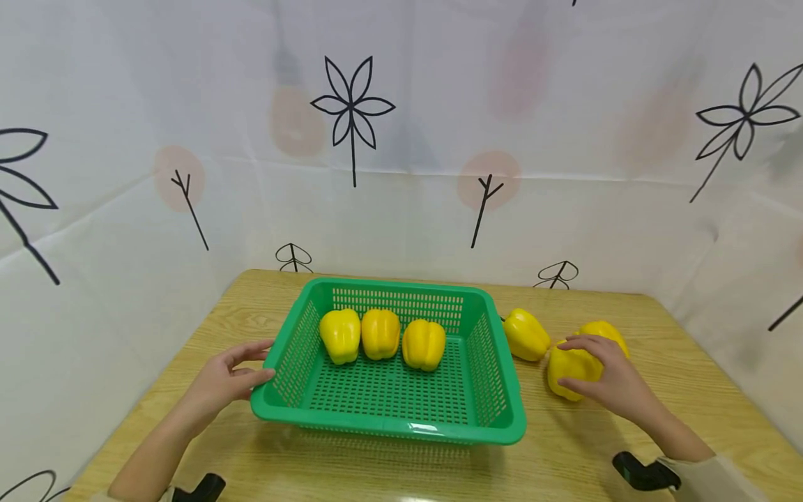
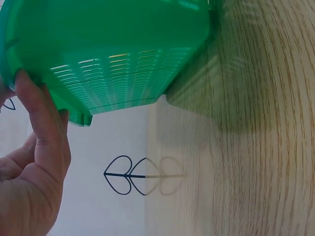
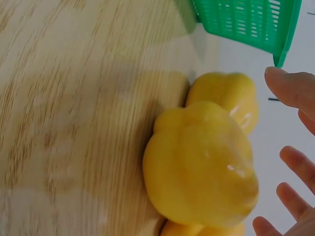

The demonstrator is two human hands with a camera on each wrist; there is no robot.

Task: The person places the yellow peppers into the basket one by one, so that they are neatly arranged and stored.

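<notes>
A green plastic basket (image 1: 389, 429) with slotted walls has three yellow bell peppers in it, among them a middle pepper (image 1: 380, 335), lined up toward its back. My left hand (image 1: 216, 383) holds the basket's left rim; the left wrist view shows the fingers (image 2: 47, 132) at the rim and outer wall. To the right of the basket, my right hand (image 1: 611, 376) hovers at a near bell pepper (image 1: 567, 369), fingers spread and thumb apart. In the right wrist view, that pepper (image 3: 202, 164) shows beside the fingers, which hold nothing.
Another bell pepper (image 1: 525, 335) lies against the basket's right side, and one more pepper (image 1: 605, 333) sits partly behind the right hand. All stand on a wood-grain table (image 1: 564, 460). A white patterned cloth (image 1: 414, 223) hangs behind and along the sides.
</notes>
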